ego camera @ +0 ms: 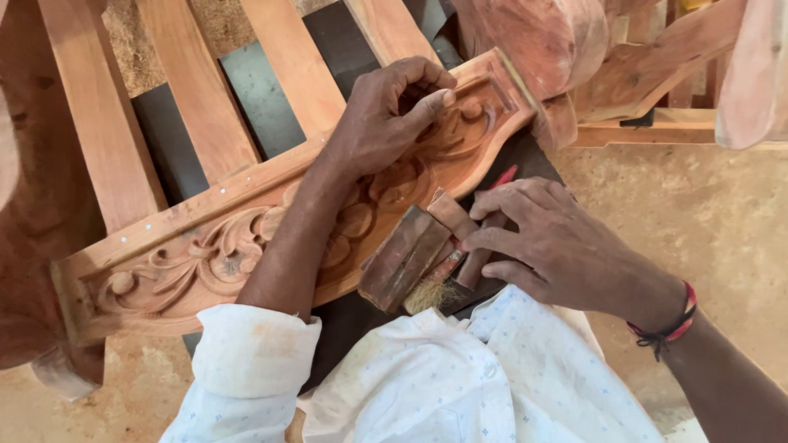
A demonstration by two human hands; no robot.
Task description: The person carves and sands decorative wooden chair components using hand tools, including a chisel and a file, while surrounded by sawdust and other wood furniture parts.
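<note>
The left hand (386, 115) gripped the carved wooden rail (246, 246), fingers curled over its upper edge. Just below the rail, the right hand (542, 238) clasped a worn brush (410, 262).

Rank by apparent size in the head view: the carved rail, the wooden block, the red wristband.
1. Carved rail, by far the largest, spanning most of the frame.
2. Wooden block, under the right hand.
3. Red wristband, smallest.
</note>
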